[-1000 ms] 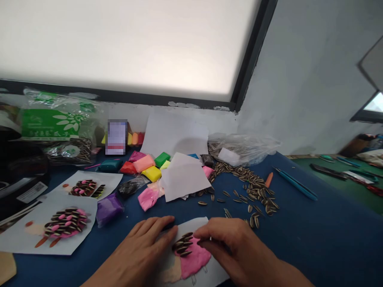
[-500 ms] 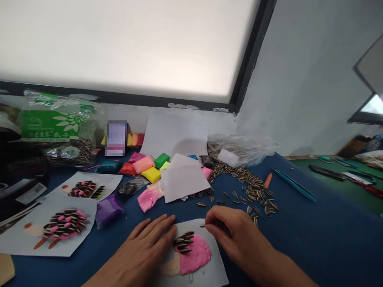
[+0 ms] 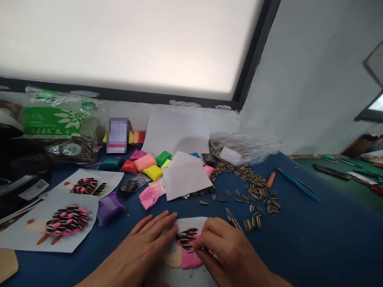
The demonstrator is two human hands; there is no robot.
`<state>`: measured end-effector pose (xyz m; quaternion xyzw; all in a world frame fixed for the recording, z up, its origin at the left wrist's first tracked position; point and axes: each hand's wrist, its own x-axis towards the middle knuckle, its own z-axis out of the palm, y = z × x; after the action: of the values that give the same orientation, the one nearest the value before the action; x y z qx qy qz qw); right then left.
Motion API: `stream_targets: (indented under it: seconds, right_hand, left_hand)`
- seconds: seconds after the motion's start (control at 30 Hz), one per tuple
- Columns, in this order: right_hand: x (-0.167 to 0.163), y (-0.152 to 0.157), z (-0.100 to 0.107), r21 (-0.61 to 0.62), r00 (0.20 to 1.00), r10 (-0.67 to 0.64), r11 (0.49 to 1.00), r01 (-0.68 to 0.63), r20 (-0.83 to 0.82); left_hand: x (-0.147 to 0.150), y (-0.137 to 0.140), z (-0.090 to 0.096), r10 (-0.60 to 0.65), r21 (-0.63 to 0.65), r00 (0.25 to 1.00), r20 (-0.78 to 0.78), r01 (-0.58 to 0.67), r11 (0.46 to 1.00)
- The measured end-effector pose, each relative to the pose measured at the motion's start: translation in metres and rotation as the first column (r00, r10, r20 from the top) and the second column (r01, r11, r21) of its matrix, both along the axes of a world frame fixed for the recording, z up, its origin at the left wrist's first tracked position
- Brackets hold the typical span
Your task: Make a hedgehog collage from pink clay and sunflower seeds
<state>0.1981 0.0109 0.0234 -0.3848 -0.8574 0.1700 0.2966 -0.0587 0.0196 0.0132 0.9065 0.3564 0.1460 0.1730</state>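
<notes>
My left hand [image 3: 146,245] lies flat with fingers stretched over the left side of a white sheet of paper [image 3: 187,280]. A flattened pink clay shape [image 3: 190,261] sits on this sheet, with a peach clay part [image 3: 173,259] joined at its left and small drawn feet below. Several striped sunflower seeds [image 3: 186,238] stick in the clay's upper left. Over the clay's right side, my right hand [image 3: 229,249] pinches a sunflower seed at its fingertips, close to the seeds in the clay; the fingers largely hide it.
Loose sunflower seeds [image 3: 257,183] spread behind my right hand, near a utility knife [image 3: 233,219] and blue tweezers [image 3: 299,184]. Coloured clay packets [image 3: 145,162] and paper pieces [image 3: 187,177] lie at the back. A finished seed-and-clay hedgehog picture [image 3: 67,221] is at left.
My right hand has moved left from the paper's upper right edge onto the pink clay, with the sunflower seed in its fingers. The utility knife has come into sight. My left hand stays flat.
</notes>
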Motion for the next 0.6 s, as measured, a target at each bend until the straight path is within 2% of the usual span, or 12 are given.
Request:
stream_targets:
  seconds: [0.17,0.6]
  right_hand:
    - [-0.004,-0.002,-0.005,0.085,0.999,-0.047,0.995,0.047,0.003]
    - [-0.007,-0.001,-0.013,0.136,0.997,-0.070,0.988,0.067,0.024]
  left_hand:
    - [-0.002,-0.002,0.001,0.001,-0.021,1.000,-0.019,-0.002,1.000]
    - [0.006,-0.001,0.006,0.043,0.014,0.999,0.029,-0.043,0.999]
